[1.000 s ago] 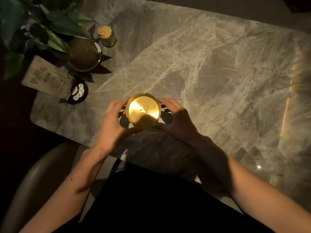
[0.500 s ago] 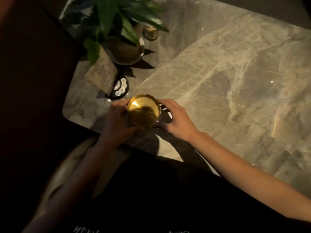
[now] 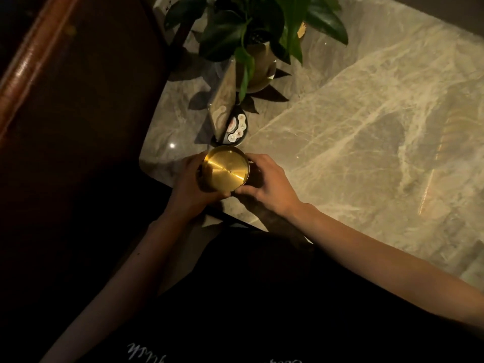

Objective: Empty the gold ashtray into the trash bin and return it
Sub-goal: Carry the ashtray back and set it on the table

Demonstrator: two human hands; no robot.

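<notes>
The round gold ashtray [image 3: 225, 171] is held over the near left corner of the marble table [image 3: 353, 132]. My left hand [image 3: 188, 187] wraps its left side and my right hand [image 3: 264, 186] grips its right side and near edge. Its shiny inside faces up and catches the light; I cannot tell whether anything lies in it. No trash bin is in view.
Just behind the ashtray stand a black round call button [image 3: 235, 127] and an upright card sign [image 3: 222, 103]. A potted green plant [image 3: 256, 35] sits farther back. Dark wood panelling [image 3: 65, 87] fills the left. A chair edge shows below the table corner.
The view has swung left and the hands with the ashtray now sit nearer the table's left corner, close to the call button. Both hands keep their hold.
</notes>
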